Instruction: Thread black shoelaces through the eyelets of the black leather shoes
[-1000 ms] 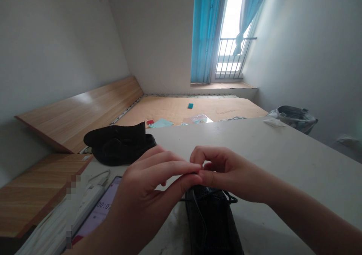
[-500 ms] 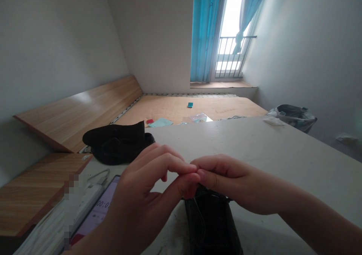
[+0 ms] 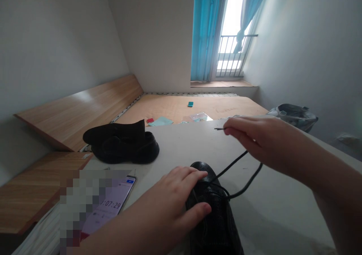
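Underneath everything, a pale counter [image 3: 175,145]; on it, straight ahead, the nearer black shoe [image 3: 216,225], with a farther black shoe [image 3: 127,151] off to the left. Just parted after meeting above the nearer one: left hand [image 3: 182,194], now laid over it, fingers loosely spread, gripping nothing; right hand [image 3: 263,134], now raised to the right, fingers pinched on the black lace [image 3: 232,165]. Apparently drawing slack out, one-handed. Smallest, a lace tip [image 3: 218,129] jutting past the pinch.
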`<state>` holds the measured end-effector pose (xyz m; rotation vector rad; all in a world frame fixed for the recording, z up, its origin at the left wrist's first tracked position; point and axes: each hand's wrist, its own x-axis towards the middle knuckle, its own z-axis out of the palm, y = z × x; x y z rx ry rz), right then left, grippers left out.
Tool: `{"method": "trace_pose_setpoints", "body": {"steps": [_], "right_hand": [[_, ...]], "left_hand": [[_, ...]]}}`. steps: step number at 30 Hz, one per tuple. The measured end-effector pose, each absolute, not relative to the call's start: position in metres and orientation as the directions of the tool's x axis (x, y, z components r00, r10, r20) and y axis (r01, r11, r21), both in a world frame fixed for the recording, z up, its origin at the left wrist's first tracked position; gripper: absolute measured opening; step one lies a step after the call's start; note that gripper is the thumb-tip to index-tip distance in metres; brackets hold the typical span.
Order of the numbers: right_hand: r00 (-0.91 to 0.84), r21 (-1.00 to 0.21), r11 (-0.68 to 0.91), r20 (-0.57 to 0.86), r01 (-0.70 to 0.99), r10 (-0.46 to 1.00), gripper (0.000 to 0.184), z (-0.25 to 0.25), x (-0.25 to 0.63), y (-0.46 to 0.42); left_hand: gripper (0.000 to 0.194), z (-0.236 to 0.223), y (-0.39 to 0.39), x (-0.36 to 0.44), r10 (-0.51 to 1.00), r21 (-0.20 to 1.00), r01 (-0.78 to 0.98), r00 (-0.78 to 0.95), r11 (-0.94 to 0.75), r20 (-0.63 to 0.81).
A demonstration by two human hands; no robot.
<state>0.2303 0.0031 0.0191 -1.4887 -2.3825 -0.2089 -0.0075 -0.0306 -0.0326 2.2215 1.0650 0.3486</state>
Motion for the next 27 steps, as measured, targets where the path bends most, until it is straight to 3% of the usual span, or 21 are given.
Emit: {"method": "trace_pose_setpoints", "body": {"steps": [2, 4, 6, 8, 10, 12, 16, 18, 20, 22, 24, 26, 27], "right_hand": [[-0.376, 0.043, 0.393, 0.402, 0.919, 0.835, 0.032, 0.025, 0.244, 0.008], [-0.344, 0.0, 0.367, 0.352, 0.93, 0.871, 0.033, 0.028, 0.258, 0.009], [-0.336, -0.166, 0.353, 0.122, 0.921, 0.934, 0.033, 0.028, 0.271, 0.006], [-0.382, -0.367, 0.285, -0.225, 0.885, 0.896, 0.03, 0.026, 0.279, 0.001], [-0.462, -0.498, 0.201, -0.483, 0.844, 0.744, 0.027, 0.025, 0.276, -0.002], [-0.598, -0.614, 0.169, -0.607, 0.771, 0.523, 0.027, 0.027, 0.264, 0.0], [-0.784, -0.786, 0.03, -0.619, 0.618, -0.049, 0.034, 0.032, 0.238, 0.008], [-0.795, -0.802, -0.039, -0.582, 0.596, -0.172, 0.039, 0.032, 0.235, 0.008], [-0.825, -0.826, -0.005, -0.564, 0.564, -0.044, 0.038, 0.03, 0.241, 0.007], [-0.787, -0.783, 0.176, -0.527, 0.596, 0.321, 0.03, 0.024, 0.253, 0.008], [-0.611, -0.577, 0.353, -0.346, 0.737, 0.712, 0.021, 0.015, 0.266, 0.017], [-0.415, -0.357, 0.363, -0.078, 0.861, 0.907, 0.018, 0.004, 0.277, 0.033], [-0.368, -0.331, 0.351, 0.012, 0.876, 0.93, 0.019, -0.001, 0.28, 0.042]], "left_hand": [[0.052, -0.033, -0.031, -0.006, 0.765, 0.664, 0.617, 0.635, -0.422, -0.104], [0.057, -0.033, -0.03, -0.006, 0.777, 0.681, 0.621, 0.618, -0.387, -0.123], [0.059, -0.035, -0.029, -0.008, 0.781, 0.695, 0.622, 0.609, -0.361, -0.139], [0.057, -0.037, -0.029, -0.008, 0.777, 0.7, 0.623, 0.61, -0.351, -0.153], [0.055, -0.038, -0.028, -0.008, 0.777, 0.694, 0.626, 0.611, -0.354, -0.155], [0.055, -0.04, -0.028, -0.007, 0.777, 0.688, 0.629, 0.612, -0.363, -0.15], [0.055, -0.04, -0.025, -0.002, 0.774, 0.693, 0.627, 0.614, -0.358, -0.156], [0.053, -0.039, -0.025, -0.001, 0.77, 0.693, 0.626, 0.618, -0.358, -0.161], [0.051, -0.038, -0.025, -0.001, 0.762, 0.689, 0.625, 0.627, -0.367, -0.162], [0.05, -0.037, -0.026, -0.001, 0.757, 0.682, 0.625, 0.633, -0.379, -0.159], [0.049, -0.036, -0.027, 0.0, 0.755, 0.677, 0.627, 0.636, -0.386, -0.158], [0.048, -0.035, -0.027, 0.001, 0.753, 0.674, 0.627, 0.639, -0.391, -0.157], [0.048, -0.034, -0.028, 0.002, 0.754, 0.673, 0.628, 0.638, -0.391, -0.157]]}}
